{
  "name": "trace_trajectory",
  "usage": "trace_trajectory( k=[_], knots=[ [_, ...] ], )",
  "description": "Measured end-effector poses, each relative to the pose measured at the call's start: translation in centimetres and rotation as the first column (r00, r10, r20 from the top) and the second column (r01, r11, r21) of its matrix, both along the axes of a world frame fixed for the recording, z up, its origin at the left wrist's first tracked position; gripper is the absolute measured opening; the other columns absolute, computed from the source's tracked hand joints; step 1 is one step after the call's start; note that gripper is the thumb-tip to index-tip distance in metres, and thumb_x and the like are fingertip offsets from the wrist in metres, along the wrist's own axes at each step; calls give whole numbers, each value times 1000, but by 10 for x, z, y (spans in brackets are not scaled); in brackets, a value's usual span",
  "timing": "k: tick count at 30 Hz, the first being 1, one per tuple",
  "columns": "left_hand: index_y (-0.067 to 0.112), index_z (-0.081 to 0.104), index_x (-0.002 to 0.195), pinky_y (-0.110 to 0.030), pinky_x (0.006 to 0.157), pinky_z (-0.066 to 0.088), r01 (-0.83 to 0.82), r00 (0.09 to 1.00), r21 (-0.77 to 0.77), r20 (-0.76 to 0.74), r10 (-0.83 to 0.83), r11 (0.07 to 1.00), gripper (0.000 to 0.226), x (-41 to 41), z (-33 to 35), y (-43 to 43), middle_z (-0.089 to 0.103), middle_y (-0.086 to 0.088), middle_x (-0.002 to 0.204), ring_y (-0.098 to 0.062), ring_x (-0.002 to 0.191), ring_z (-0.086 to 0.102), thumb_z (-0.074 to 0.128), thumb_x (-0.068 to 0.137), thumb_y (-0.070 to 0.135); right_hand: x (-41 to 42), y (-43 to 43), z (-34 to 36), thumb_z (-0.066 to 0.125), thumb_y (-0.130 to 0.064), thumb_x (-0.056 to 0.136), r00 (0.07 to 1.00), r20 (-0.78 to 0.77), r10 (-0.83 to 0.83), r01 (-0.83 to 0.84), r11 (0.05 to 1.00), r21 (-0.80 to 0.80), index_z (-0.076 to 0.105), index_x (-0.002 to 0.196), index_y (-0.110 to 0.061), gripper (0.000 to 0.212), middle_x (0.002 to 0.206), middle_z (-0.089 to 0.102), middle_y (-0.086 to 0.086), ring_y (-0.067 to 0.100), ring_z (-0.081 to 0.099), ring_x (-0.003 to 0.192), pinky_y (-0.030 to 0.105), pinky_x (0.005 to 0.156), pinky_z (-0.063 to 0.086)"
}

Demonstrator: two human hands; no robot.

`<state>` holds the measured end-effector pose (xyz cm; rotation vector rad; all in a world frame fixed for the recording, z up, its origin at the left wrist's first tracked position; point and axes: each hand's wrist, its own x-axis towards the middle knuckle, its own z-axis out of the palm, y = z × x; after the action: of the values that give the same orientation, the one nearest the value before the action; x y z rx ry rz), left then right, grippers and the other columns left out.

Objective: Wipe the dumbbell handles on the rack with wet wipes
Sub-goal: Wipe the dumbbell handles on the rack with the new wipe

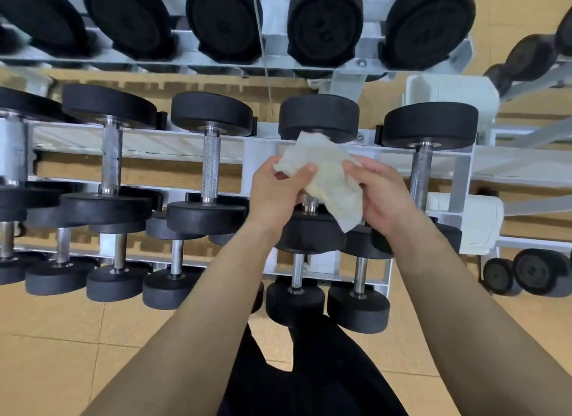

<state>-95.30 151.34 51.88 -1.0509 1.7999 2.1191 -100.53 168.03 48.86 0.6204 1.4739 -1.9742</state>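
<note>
both your hands pinch the crumpled white wet wipe (325,174) above a middle-tier dumbbell (312,180): left hand (275,193) thumb across its top edge, right hand (380,193) fingers curled into its side. forearms reach forward together. the neighbouring knurled steel handle (211,165) sits bare on the white rack (257,155).

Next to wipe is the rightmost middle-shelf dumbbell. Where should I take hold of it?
Probably the knurled handle, midway between its black heads, coming down from above with the wet wipe. The bar lies bare and slim there, and the heads are far wider.
</note>
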Motion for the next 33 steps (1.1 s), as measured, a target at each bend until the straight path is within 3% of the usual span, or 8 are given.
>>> trace_trajectory(
  k=[4, 9, 14, 18, 22, 26, 30, 33],
  knots=[
    [12, 66, 108, -26, 73, 57, 58, 997, 170, 31, -64, 984, 19, 3, 0, -16, 74, -8, 104, -20, 92, 71, 74, 91, 10, -9, 5, -6, 60, 2, 91, 999, 29, -40, 38, 996, 87, 75, 109, -9, 25, 105, 75, 13, 36, 66, 100, 57, 101, 50],
    [3, 54, 131, -41, 83, 61, -41, 999, 268, 15, 38, 963, 44, -4, -9, -16, 67, -21, 122, -36, 110, 69, 54, 90, -15, -8, 6, -5, 70, -23, 85, 954, 158, 253, -247, 967, -57, 64, 134, -13, 51, 134, 66, 15, 33, 66, 115, 43, 82, 60],
    [6, 52, 135, -40, 81, 61, -181, 983, 280, 77, 165, 943, 60, -11, -15, -19, 65, -21, 125, -34, 109, 69, 36, 84, -22, -8, 6, -14, 73, 10, 83, 980, 172, 97, -103, 994, 22, 61, 129, -9, 52, 123, 68, 14, 26, 71, 103, 28, 66, 59],
    [13, 52, 121, -34, 83, 61, -327, 938, 186, 181, 294, 927, 41, -10, -25, -25, 66, -17, 118, -27, 99, 72, 44, 93, -15, -21, 10, -24, 59, 12, 90, 994, 93, -50, 46, 998, 49, 68, 127, -18, 48, 105, 70, 6, 17, 63, 86, 23, 58, 52],
    [18, 63, 97, -31, 75, 49, -233, 952, 248, 254, 169, 940, 8, -17, -31, -25, 74, -1, 90, -23, 88, 64, 59, 92, 22, -30, 7, -32, 47, 22, 84, 998, 6, 69, -69, 997, 29, 58, 136, -16, 65, 118, 66, 8, 24, 64, 106, 35, 80, 59],
    [15, 66, 111, -26, 62, 41, 56, 943, 12, 328, -56, 998, 57, -25, -48, -26, 73, 4, 100, -21, 79, 60, 85, 71, 51, -35, 7, -41, 37, 28, 83, 990, -15, 138, -138, 990, -2, 56, 133, -9, 64, 115, 67, 13, 26, 66, 105, 35, 79, 61],
    [19, 69, 94, -22, 73, 56, 119, 979, -187, 188, -83, 975, 6, -27, -56, -30, 76, 2, 94, -15, 87, 72, 70, 95, 25, -35, 16, -54, 48, 29, 82, 971, 11, 238, -238, 965, 107, 53, 139, -6, 67, 116, 71, 14, 28, 70, 107, 32, 79, 59],
    [29, 56, 88, -22, 74, 58, 166, 982, -357, 142, -123, 919, 13, -30, -55, -25, 66, 10, 89, -11, 81, 65, 60, 100, 24, -33, 19, -60, 66, 17, 84, 957, -30, 287, -267, 920, 287, 50, 143, -13, 68, 107, 74, 7, 25, 72, 105, 30, 81, 58]
  ],
)
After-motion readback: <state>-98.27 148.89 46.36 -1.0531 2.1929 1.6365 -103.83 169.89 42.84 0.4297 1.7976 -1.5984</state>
